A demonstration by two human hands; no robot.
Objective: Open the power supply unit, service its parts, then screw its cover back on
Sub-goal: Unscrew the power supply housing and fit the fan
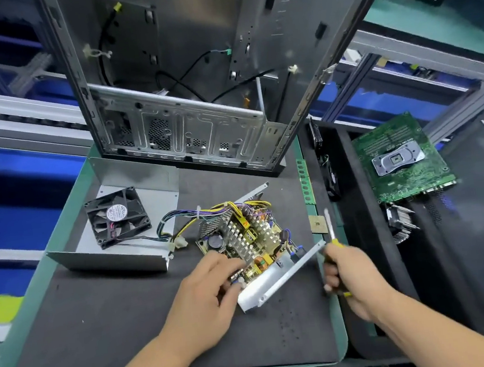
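Fingers (229, 276) of the left hand (207, 293) are being curled over the near edge of the opened power supply unit (249, 241), gripping its circuit board and metal base at about 6 o'clock of the unit. The right hand (350, 279) is being clenched round a yellow-handled screwdriver (332, 233), whose shaft is pointing away towards 12 o'clock, just beside the unit's 3 o'clock edge and apart from it.

The unit is lying open near the middle of the dark mat (130, 327), its heat sinks and coils exposed. Its cover (135, 190) is being kept at 10 o'clock, with the fan (117, 217) resting inside it and remaining tied to the board by a wire bundle (185, 218).

Several risks are being judged from this. If the board is lifted or turned too far, the fan lead could be strained or pulled loose. The screwdriver tip, if swung across the board, could be scraped over components. Bare fingers are being placed close to a large capacitor, where a residual charge might be met.

The green-edged worktop (337, 322) is also carrying an empty computer case (195, 84) at 12 o'clock. A motherboard (401, 165) is lying at 2 o'clock on a black tray, and aluminium framing is running behind.
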